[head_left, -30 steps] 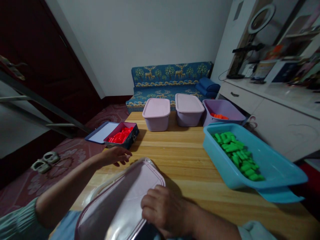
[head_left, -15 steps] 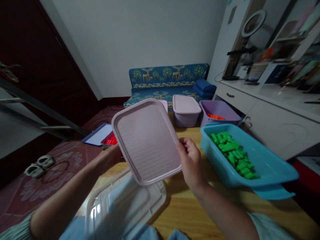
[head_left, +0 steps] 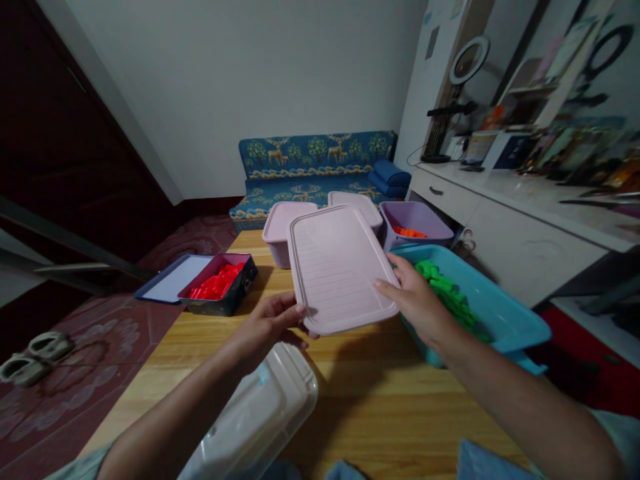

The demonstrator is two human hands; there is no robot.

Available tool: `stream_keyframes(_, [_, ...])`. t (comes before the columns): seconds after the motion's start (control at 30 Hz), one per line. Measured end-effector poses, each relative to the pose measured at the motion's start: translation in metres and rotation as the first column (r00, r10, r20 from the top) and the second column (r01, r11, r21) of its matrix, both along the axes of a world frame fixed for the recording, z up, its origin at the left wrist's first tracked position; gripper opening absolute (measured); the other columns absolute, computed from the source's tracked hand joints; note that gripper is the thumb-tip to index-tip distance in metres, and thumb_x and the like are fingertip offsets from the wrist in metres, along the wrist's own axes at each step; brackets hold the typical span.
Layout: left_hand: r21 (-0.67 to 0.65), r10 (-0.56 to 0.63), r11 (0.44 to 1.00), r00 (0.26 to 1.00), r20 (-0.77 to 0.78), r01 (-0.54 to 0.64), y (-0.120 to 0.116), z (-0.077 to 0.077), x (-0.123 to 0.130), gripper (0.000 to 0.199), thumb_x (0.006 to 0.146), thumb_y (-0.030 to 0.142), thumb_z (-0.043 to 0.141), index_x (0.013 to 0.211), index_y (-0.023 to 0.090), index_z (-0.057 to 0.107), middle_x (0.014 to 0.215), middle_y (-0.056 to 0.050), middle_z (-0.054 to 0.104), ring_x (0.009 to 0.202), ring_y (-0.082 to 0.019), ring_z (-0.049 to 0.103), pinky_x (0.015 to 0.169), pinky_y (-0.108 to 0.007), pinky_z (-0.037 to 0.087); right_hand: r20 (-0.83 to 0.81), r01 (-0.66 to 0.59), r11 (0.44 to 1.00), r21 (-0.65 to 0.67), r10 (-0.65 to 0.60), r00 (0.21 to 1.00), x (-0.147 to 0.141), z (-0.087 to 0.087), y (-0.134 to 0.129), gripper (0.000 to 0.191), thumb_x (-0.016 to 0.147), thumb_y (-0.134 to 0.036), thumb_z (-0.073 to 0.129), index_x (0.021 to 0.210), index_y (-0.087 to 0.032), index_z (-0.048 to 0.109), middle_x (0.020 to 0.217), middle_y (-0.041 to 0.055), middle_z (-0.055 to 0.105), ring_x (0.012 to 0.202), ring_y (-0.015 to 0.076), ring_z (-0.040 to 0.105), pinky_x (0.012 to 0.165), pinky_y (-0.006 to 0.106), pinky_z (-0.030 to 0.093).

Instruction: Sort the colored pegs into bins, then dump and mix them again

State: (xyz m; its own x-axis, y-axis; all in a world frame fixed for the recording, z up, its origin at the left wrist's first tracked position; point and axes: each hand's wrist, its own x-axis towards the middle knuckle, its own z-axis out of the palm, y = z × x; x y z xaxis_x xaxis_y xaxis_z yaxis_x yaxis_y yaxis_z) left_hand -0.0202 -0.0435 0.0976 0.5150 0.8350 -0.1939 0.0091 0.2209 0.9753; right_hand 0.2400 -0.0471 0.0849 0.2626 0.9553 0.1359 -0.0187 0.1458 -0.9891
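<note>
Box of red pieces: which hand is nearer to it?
Left. The left hand is right of the box; the right hand is farther right, across the pink lid.

**Three pink lids (head_left: 343,270) are counted among six containers**

Two lidded boxes (head_left: 281,253), one purple bin (head_left: 440,230), one blue tub (head_left: 505,300), one hinged tin (head_left: 207,307) and one translucent container (head_left: 260,407) are seen. Three piles of pieces are shown: one of red pieces (head_left: 216,283), one of green pieces (head_left: 453,297), one of orange pieces (head_left: 410,233); single pieces cannot be counted reliably. Two shoes (head_left: 49,345), one sofa (head_left: 315,157), one table (head_left: 380,407) and one white ring light (head_left: 453,72) are also counted.
</note>
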Motion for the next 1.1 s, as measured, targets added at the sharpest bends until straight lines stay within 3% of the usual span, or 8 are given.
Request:
stream_keyframes(0.07, [-0.012,0.013,1.0,0.997,0.076,-0.012,0.01,0.008,0.018,0.042,0.073,0.045,0.077,0.095,0.011,0.066,0.08,-0.007,0.067,0.066,-0.013,0.064,0.056,-0.022,0.053,0.175,-0.023,1.0,-0.001,0.023,0.984,0.019,0.009,-0.001,0.067,0.057,-0.029,0.078,0.121,-0.021,0.059,0.108,0.0057,0.07,0.094,0.0222,0.065,0.074,0.032,0.052])
stream_keyframes(0.13, [-0.028,0.011,1.0,0.99,0.138,-0.007,0.023,0.016,0.04,0.034,0.076,0.039,0.076,0.091,0.01,0.066,0.075,-0.006,0.066,0.062,-0.011,0.062,0.056,-0.022,0.053,0.295,-0.018,0.998,-0.061,0.036,0.955,0.041,0.019,0.0,0.06,0.06,-0.028,0.078,0.118,-0.021,0.063,0.096,0.0049,0.072,0.082,0.0201,0.064,0.063,0.027,0.05])
stream_keyframes(0.2, [-0.065,0.026,0.998,0.982,0.189,-0.014,0.038,0.023,0.067,0.023,0.084,0.031,0.069,0.083,0.009,0.064,0.068,-0.004,0.063,0.056,-0.009,0.059,0.056,-0.021,0.053,0.359,0.072,0.987,-0.145,-0.015,0.933,0.065,0.027,0.006,0.053,0.065,-0.028,0.074,0.116,-0.019,0.066,0.077,0.0028,0.07,0.061,0.0152,0.058,0.05,0.022,0.042])
stream_keyframes(0.27, [-0.115,0.051,0.993,0.974,0.22,-0.026,0.056,0.029,0.099,0.016,0.091,0.021,0.059,0.081,0.008,0.061,0.068,-0.005,0.063,0.056,-0.009,0.061,0.058,-0.022,0.053,0.385,0.222,0.962,-0.159,-0.146,0.911,0.091,0.033,0.019,0.049,0.069,-0.028,0.071,0.116,-0.017,0.067,0.071,0.0025,0.067,0.051,0.0116,0.05,0.044,0.02,0.035])
stream_keyframes(0.43, [-0.135,0.059,0.99,0.979,0.197,-0.033,0.106,0.034,0.193,0.019,0.096,0.014,0.046,0.08,0.01,0.056,0.057,-0.001,0.058,0.054,-0.01,0.063,0.057,-0.02,0.052,0.348,0.489,0.872,-0.011,-0.455,0.82,0.16,0.033,0.075,0.04,0.071,-0.024,0.069,0.109,-0.012,0.07,0.081,0.0065,0.069,0.055,0.0126,0.054,0.048,0.023,0.039])
stream_keyframes(0.6, [-0.047,0.169,0.985,0.985,0.033,-0.167,0.151,0.03,0.266,0.017,0.095,0.02,0.053,0.09,0.006,0.061,0.056,-0.001,0.058,0.048,-0.008,0.059,0.06,-0.022,0.054,0.437,0.613,0.788,0.056,-0.571,0.695,0.224,0.019,0.129,0.026,0.067,-0.012,0.064,0.091,-0.008,0.074,0.068,0.004,0.067,0.067,0.0171,0.062,0.06,0.025,0.046])
stream_keyframes(0.8, [0.071,0.289,0.956,0.955,-0.07,-0.284,0.189,0.007,0.297,0.017,0.09,0.023,0.061,0.091,0.006,0.066,0.065,-0.007,0.066,0.054,-0.011,0.063,0.06,-0.023,0.052,0.452,0.613,0.79,0.023,-0.555,0.698,0.255,0.003,0.164,0.022,0.063,-0.009,0.062,0.082,-0.007,0.074,0.057,0.0013,0.061,0.063,0.0167,0.062,0.063,0.025,0.048])
stream_keyframes(1.1, [0.295,0.388,0.902,0.89,-0.24,-0.314,0.218,-0.028,0.303,0.025,0.084,0.034,0.067,0.087,0.01,0.073,0.084,-0.017,0.073,0.083,-0.022,0.071,0.069,-0.028,0.052,0.462,0.687,0.725,0.049,-0.626,0.628,0.255,-0.02,0.176,0.027,0.062,-0.015,0.067,0.088,-0.011,0.074,0.077,0.0069,0.07,0.076,0.0193,0.065,0.067,0.025,0.05])
